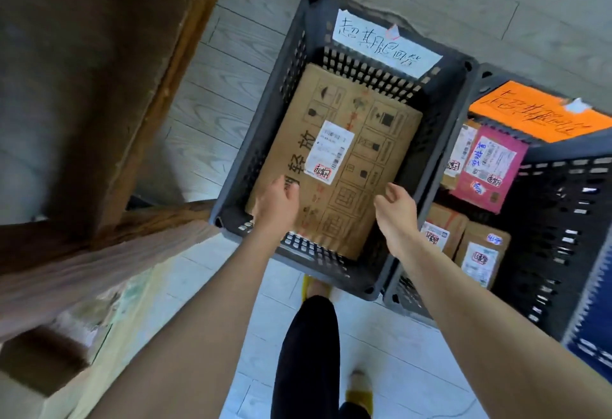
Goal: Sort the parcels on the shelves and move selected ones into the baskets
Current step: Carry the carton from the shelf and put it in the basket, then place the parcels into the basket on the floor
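Box (334, 160) lies flat in grey basket (265, 120) w/ white label (384, 42). Left hand (276, 205) rests on box's near edge, fingers loosely spread; right hand (395, 210) just above, open, holding nothing. Basket 2 (563, 219) at right holds small parcels.

Both forearms are bare, with no sleeves showing. The legs wear black trousers (308, 352). On the feet are yellow slippers (359, 397), open at the top.
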Action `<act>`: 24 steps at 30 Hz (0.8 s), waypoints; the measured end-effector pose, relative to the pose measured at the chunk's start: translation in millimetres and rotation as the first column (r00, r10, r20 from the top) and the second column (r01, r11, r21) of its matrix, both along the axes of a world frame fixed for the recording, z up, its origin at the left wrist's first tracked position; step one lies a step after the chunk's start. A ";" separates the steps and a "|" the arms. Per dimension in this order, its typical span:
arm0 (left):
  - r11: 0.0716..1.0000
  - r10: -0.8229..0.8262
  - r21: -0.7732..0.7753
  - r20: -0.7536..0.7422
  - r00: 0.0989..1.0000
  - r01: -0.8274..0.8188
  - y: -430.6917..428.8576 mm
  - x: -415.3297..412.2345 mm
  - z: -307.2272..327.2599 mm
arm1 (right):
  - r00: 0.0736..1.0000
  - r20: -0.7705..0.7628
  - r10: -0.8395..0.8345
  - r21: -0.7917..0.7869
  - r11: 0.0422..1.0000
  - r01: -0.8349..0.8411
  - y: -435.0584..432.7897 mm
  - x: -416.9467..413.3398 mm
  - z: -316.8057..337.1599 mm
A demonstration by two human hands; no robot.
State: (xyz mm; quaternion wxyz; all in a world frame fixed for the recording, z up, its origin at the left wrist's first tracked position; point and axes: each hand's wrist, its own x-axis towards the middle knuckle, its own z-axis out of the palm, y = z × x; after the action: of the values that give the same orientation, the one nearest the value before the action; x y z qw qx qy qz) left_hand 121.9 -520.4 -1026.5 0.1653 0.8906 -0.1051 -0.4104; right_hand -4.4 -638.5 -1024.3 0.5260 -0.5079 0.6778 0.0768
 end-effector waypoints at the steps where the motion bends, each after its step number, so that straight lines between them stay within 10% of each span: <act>1: 0.999 0.041 -0.012 -0.015 0.999 -0.041 4.9 -6.6 11.5 | 0.999 0.036 0.019 0.001 1.000 -0.019 5.8 1.7 10.7; 16: 0.726 0.593 -0.411 -0.031 0.805 -0.551 215.9 -146.9 247.0 | 0.749 0.442 0.494 -0.172 0.866 -0.469 183.9 -38.1 245.3; 24: 0.509 0.851 -0.386 0.088 0.518 -0.769 392.2 -215.7 341.4 | 0.464 0.490 0.738 -0.280 0.638 -0.718 333.7 -45.9 337.0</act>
State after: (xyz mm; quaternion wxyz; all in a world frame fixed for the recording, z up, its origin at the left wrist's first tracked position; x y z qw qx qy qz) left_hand -93.8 -128.3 -685.1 0.4558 0.8441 0.2461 -0.1384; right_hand -50.3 -304.9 -687.3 0.6085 -0.7545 0.2100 0.1280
